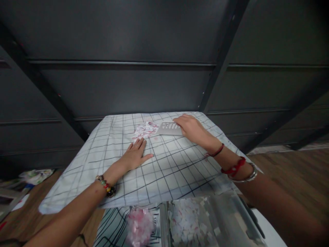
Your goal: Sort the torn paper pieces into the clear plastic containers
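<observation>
My right hand [191,128] is closed around the near-right end of a pale grey slotted scoop [170,128], and its flat edge points left. The scoop rests on a white grid-patterned cloth [164,161]. Touching or nearly touching the scoop's left end is a small heap of white and reddish paper scraps [146,130]. My left hand [135,154] lies flat on the cloth just below the heap, fingers spread and holding nothing.
Below the cloth's front edge sits a clear plastic bin [218,219] with many paper scraps [186,219] inside. Left of it lies a pink, shiny plastic bundle [140,224] on a striped fabric [113,223]. A dark panelled wall [133,89] rises behind the cloth.
</observation>
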A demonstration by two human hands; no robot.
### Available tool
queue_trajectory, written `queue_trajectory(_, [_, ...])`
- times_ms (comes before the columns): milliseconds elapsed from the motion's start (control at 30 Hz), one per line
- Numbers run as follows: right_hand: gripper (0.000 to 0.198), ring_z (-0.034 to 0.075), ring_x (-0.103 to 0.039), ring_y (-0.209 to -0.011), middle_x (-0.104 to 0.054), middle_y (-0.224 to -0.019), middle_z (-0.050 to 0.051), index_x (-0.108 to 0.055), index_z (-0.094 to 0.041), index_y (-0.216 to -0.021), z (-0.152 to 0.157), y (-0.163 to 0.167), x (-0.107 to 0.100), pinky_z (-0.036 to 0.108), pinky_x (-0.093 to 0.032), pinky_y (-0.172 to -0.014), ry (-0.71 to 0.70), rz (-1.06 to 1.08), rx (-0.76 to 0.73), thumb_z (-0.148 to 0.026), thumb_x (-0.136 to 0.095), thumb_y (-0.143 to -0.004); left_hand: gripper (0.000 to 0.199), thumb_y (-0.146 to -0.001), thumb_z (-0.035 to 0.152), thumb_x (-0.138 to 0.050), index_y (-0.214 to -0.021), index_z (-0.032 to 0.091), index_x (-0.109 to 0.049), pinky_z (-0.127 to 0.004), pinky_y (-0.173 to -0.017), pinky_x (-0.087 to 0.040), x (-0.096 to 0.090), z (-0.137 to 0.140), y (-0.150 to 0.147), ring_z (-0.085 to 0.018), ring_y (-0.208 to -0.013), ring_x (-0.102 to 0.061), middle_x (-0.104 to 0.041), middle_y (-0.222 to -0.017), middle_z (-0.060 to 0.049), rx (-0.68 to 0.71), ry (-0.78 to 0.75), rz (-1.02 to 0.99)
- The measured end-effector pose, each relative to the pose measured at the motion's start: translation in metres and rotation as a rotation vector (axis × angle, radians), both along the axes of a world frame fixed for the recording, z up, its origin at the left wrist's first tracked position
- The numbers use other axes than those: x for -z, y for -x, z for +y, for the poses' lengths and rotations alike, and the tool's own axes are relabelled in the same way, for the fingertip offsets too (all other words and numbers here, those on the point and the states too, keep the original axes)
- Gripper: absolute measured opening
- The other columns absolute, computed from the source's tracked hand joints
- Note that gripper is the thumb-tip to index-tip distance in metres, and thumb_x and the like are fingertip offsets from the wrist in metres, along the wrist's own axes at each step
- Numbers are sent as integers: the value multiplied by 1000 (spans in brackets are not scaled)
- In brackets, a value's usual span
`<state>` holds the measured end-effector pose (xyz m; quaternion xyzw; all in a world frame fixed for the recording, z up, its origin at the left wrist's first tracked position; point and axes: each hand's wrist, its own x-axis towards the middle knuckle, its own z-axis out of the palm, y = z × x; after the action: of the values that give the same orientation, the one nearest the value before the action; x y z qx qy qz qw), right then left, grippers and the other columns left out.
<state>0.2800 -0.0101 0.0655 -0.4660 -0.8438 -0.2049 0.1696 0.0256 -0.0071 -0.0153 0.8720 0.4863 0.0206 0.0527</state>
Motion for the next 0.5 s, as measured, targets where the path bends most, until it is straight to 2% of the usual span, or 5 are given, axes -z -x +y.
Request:
queue_trajectory(133, [35,19,-53,-84,-65,-88,9,-61,-13,-97,17,6,10,29,-36,-75,-7,-18,15,1,-38,-75,77,-87,62,-25,-138,4,-26,-48,-105,-20,4,-2,0,-33,-134,-15,-20,-146,-20,-13,-43,26])
queue_trajectory(367, [33,23,-52,-84,-65,-86,12,-62,-11,-92,26,-8,13,34,-32,-74,-47,-38,93,0,-36,-76,75,-89,59,-25,-138,3,-25,-45,-105,-21,3,-5,-3,-31,-135,-13,-18,-147,-19,-19,-92,86])
queue_trajectory(500, [34,20,-53,-82,-66,-83,9,-63,-13,-89,25,-7,15,32,-31,-74,-40,-50,99,2,-37,-73,72,-90,56,-24,-139,3,-23,-45,-107,-15,-8,-1,-5,-30,-135,-10,-17,-147,-18,90,-80,149])
